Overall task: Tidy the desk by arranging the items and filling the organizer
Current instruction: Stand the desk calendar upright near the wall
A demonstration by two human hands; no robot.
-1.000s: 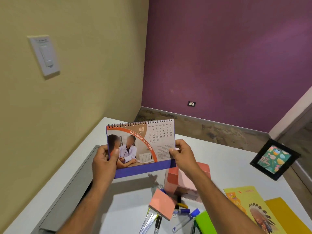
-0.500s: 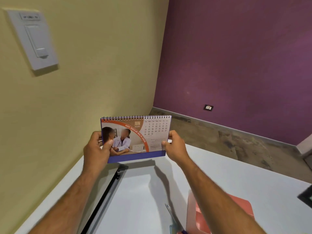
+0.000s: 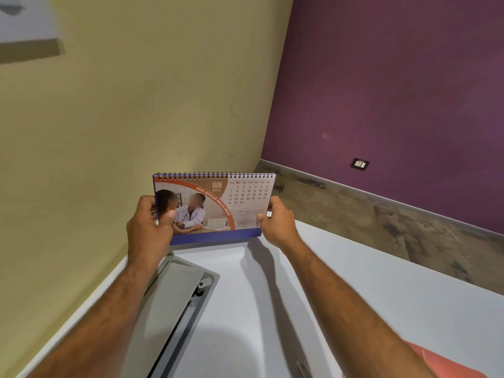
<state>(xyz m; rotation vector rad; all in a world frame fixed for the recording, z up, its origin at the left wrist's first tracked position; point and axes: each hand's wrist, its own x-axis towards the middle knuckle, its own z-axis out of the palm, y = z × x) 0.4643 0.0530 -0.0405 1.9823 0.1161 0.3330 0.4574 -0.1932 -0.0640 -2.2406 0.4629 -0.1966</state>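
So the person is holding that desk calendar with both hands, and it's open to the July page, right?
Not quite. Both the left hand and right hand do hold the desk calendar, but the head view shows its page reads JUN, not July.

Beyond the hands we see two walls meeting in a corner: a pale yellow wall [image 3: 131,110] to their left and a deep purple wall [image 3: 395,85] ahead and to their right, the purple one carrying a small dark socket plate [image 3: 360,164] low down. Along the foot of the purple wall runs a grey skirting [image 3: 381,199], and below it lies a mottled brown floor [image 3: 362,227]. Under the hands we find a white desk [image 3: 395,290] with a grey hinged flap [image 3: 174,296] set into its top, and a blurred white switch plate [image 3: 24,20] sits high on the yellow wall, up and left of them.
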